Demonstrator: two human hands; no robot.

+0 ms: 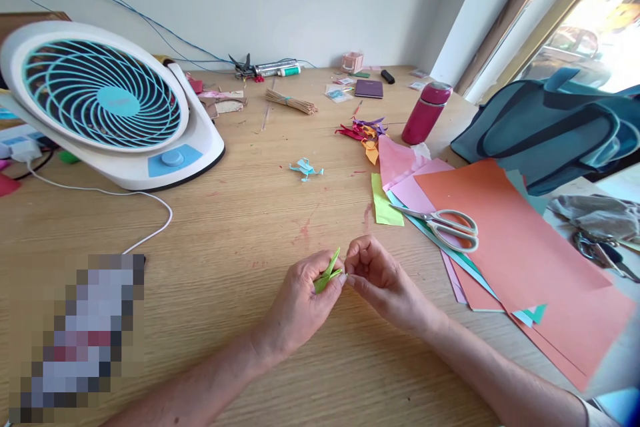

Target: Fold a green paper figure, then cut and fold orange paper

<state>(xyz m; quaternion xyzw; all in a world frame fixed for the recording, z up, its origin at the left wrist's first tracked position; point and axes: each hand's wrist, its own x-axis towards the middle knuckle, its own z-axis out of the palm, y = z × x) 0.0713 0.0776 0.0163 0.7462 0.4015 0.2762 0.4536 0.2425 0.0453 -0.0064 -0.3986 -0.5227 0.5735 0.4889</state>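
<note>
Left grip point(300, 297) is closed around one folded green paper point(325, 279) over the wooden table point(225, 227), before a pale wall point(300, 0); the right grip point(383, 278) curls at its tip, whether pinching it I cannot tell. One blue paper figure point(306, 169) lies beyond, one fan point(119, 101) left, one pair of scissors point(433, 218) on coloured sheets point(525, 240) right.

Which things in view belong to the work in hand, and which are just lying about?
Belongs, or likely so:
- folded green paper, held in the left hand, right hand close beside
- paper sheets
- scissors
- blue figure

Apparently just lying about:
- fan
- bottle
- bag
- sticks
</note>
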